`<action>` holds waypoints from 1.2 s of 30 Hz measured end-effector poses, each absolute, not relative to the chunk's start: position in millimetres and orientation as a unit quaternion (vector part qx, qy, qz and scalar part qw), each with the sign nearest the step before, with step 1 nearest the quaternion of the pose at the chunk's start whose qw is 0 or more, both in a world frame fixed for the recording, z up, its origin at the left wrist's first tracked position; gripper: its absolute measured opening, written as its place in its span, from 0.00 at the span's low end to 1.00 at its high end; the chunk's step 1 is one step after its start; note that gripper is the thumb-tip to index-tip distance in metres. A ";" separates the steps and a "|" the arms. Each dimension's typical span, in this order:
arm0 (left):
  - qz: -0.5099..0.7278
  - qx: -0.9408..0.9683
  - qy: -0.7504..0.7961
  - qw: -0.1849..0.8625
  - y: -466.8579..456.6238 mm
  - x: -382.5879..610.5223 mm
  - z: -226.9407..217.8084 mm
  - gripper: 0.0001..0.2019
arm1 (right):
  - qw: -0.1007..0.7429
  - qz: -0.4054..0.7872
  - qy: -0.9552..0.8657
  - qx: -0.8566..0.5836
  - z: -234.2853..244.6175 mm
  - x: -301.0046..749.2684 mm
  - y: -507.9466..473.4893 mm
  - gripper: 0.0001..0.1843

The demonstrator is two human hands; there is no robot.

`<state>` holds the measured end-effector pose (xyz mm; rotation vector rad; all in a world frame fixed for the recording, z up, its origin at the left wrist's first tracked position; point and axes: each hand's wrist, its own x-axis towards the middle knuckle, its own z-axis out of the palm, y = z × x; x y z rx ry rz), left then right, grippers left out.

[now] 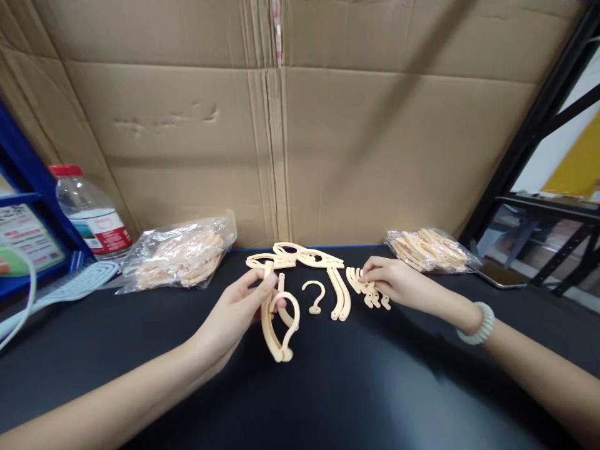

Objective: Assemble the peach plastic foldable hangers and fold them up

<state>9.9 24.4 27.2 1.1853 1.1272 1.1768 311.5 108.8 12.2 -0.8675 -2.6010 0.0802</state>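
Note:
Between the thumb and fingers of my left hand [248, 297] is a cream plastic folding hanger [268, 322], its curved arm and hook raised off the table. My right hand [387, 279] reaches into a small group of loose cream hooks [372, 299], fingertips pinched together; whether a hook is between them is hidden. A single loose hook [315, 297] lies between my hands. Beside it are curved hanger arms [341, 297] placed side by side. Behind these, several folded hangers [300, 255] lie in a row near the table's back edge.
Clear plastic bags of cream hanger parts lie at left [182, 256] and right [429, 250]. A bottle with a red cap [91, 212], a pale blue hairbrush [89, 281] and a blue rack [19, 181] stand left. A phone [499, 275] lies right. Cardboard [187, 125] rises behind the black table [328, 387].

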 end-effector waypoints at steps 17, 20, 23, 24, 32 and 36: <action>0.492 0.537 0.413 0.547 0.1 20.1 3.9 0.11 | 0.248 -0.111 -0.957 -0.104 3.5 235.2 12.3 0.15; 0.522 0.577 0.408 0.478 -0.7 19.7 2.1 0.20 | 0.268 -0.071 -0.955 -0.109 -1.5 236.9 13.0 0.09; 0.549 0.685 0.394 0.274 -0.7 13.6 1.3 0.26 | 0.286 -0.053 -0.948 -0.127 -3.0 238.8 13.4 0.07; 0.525 0.743 0.377 0.175 -1.4 11.2 1.2 0.24 | 0.289 -0.061 -0.946 -0.132 -3.4 238.9 13.2 0.07; 0.306 0.913 0.226 -0.150 -13.9 17.3 -2.9 0.06 | 0.306 -0.123 -0.931 -0.154 -5.2 234.7 7.5 0.11; 0.254 0.924 0.266 -0.107 -13.8 22.5 -3.3 0.08 | 0.320 -0.124 -0.925 -0.164 -4.9 234.1 4.1 0.12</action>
